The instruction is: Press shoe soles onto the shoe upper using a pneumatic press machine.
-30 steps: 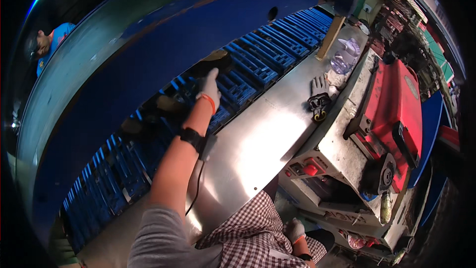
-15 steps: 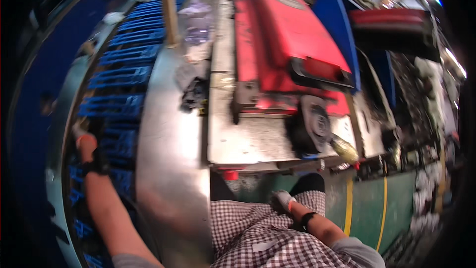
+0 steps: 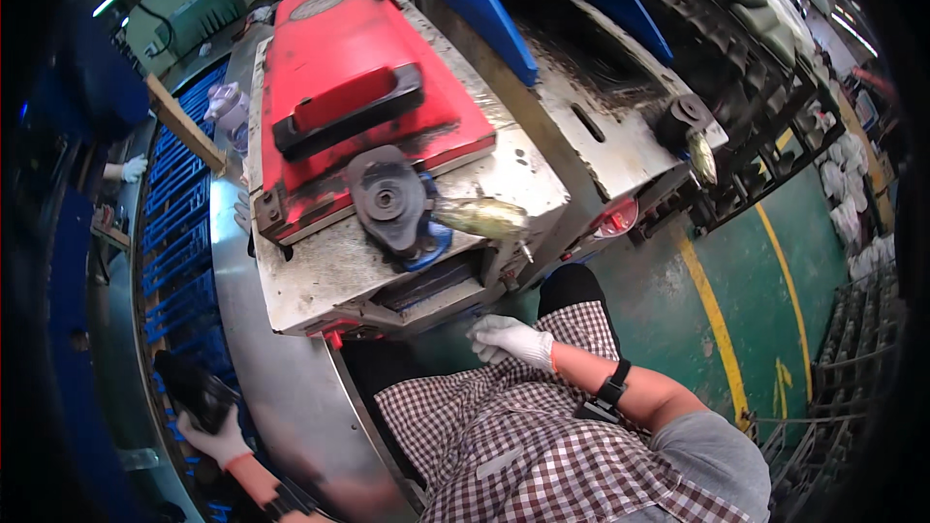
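- Presently, the white-gloved left hand point(image 3: 218, 438) is clamped on a glossy black rounded object point(image 3: 197, 392).
- This object is over the blue slatted plastic conveyor point(image 3: 181, 315), beyond the left edge of the silver metal counter point(image 3: 281, 392).
- The white-gloved right hand point(image 3: 511, 339) is half curled near the brown-and-white checked apron point(image 3: 552, 450); its grip I cannot tell.

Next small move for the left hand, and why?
Probably lift the black item sideways over the metal ledge. The gloved left hand appears to grip its near end, over the blue slatted conveyor, and the ledge runs right alongside. The right hand, fingers curled above the lap, shows nothing held, so it could likely help steady the item.
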{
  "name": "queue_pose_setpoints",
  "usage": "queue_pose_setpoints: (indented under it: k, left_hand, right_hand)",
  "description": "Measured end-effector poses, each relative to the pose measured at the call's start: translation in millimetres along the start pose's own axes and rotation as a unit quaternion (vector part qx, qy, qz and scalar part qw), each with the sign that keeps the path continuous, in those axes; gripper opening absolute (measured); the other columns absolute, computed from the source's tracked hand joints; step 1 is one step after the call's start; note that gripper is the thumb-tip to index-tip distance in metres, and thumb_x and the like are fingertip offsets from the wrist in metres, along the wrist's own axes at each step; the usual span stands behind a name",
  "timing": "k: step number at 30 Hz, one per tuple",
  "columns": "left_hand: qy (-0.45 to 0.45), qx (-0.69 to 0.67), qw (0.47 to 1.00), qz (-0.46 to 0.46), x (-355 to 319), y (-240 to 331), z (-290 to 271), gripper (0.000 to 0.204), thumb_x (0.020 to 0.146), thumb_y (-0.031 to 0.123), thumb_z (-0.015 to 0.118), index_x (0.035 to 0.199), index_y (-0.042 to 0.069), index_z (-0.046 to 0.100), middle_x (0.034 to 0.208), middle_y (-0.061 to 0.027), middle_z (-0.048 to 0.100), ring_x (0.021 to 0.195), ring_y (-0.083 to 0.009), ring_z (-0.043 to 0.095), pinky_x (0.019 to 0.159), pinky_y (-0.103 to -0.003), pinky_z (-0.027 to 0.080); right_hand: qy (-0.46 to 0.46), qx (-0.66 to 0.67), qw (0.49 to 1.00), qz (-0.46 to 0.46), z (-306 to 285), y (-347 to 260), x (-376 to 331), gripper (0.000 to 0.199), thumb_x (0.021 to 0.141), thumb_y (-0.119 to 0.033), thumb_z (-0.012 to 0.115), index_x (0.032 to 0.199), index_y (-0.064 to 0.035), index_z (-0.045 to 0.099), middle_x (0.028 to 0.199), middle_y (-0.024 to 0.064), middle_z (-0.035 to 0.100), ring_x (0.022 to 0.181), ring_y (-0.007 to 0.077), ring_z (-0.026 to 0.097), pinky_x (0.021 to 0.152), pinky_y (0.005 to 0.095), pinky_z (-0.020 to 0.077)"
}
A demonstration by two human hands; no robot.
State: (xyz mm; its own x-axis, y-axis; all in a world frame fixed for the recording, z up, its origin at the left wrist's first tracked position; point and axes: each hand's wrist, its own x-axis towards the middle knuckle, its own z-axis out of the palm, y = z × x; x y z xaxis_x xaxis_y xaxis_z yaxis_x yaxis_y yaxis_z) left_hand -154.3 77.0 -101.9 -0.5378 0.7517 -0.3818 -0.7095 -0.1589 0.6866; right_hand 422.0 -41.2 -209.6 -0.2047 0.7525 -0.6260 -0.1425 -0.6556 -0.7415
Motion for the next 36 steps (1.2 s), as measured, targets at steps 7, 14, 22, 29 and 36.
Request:
queue_pose_setpoints:
  k: [7,14,22,29,36]
  left_hand:
    - [-0.438,-0.02,0.893,-0.104,-230.1,-32.0,124.9,0.109,0.077,0.017,0.08,0.165,0.002,0.017,0.168,-0.0232,0.025,0.156,-0.0381,0.027,0.128,-0.05,0.029]
    - [-0.572,0.009,0.82,0.006,-363.7,-137.5,241.6,0.127,0.072,0.053,0.087,0.164,-0.001,0.018,0.162,-0.0311,0.033,0.142,-0.0396,0.049,0.125,-0.049,0.035]
    - [-0.619,-0.037,0.775,-0.124,-394.7,-164.8,260.9,0.117,0.073,0.035,0.087,0.165,0.005,0.021,0.162,-0.0355,0.025,0.147,-0.0445,0.04,0.122,-0.053,0.04]
    - [-0.574,-0.004,0.81,-0.122,-404.5,-177.8,259.6,0.116,0.072,0.033,0.086,0.165,0.003,0.022,0.163,-0.0342,0.026,0.146,-0.0448,0.043,0.121,-0.053,0.043]
    - [-0.589,0.005,0.806,-0.06,-394.6,-191.2,257.1,0.11,0.075,0.038,0.081,0.163,0.0,0.026,0.158,-0.0344,0.035,0.143,-0.0461,0.045,0.118,-0.054,0.046]
  right_hand:
    - [-0.313,-0.046,0.913,-0.258,41.5,-127.9,-120.5,0.058,0.108,-0.025,0.053,0.16,-0.0032,0.037,0.146,0.0149,0.057,0.13,0.0236,0.058,0.11,0.036,0.0481]
    - [-0.152,-0.155,0.797,-0.564,49.0,-173.4,-163.3,0.08,0.093,-0.021,0.072,0.16,-0.0026,0.033,0.156,0.0186,0.046,0.144,0.0331,0.046,0.116,0.0441,0.0417]
    - [0.601,-0.29,0.642,-0.378,-110.2,-102.4,-141.6,0.039,0.085,-0.032,0.079,0.108,-0.0048,0.064,0.104,0.0139,0.068,0.099,0.0368,0.066,0.087,0.0445,0.0545]
    - [0.574,-0.323,0.727,-0.193,-133.2,-119.0,-119.5,0.041,0.097,-0.045,0.064,0.097,-0.0038,0.065,0.101,0.0195,0.072,0.095,0.0396,0.07,0.081,0.0497,0.0549]
    - [0.566,-0.353,0.721,-0.187,-118.1,-101.2,-116.1,0.044,0.102,-0.047,0.055,0.104,-0.0038,0.063,0.098,0.0186,0.074,0.09,0.0389,0.072,0.08,0.0504,0.0555]
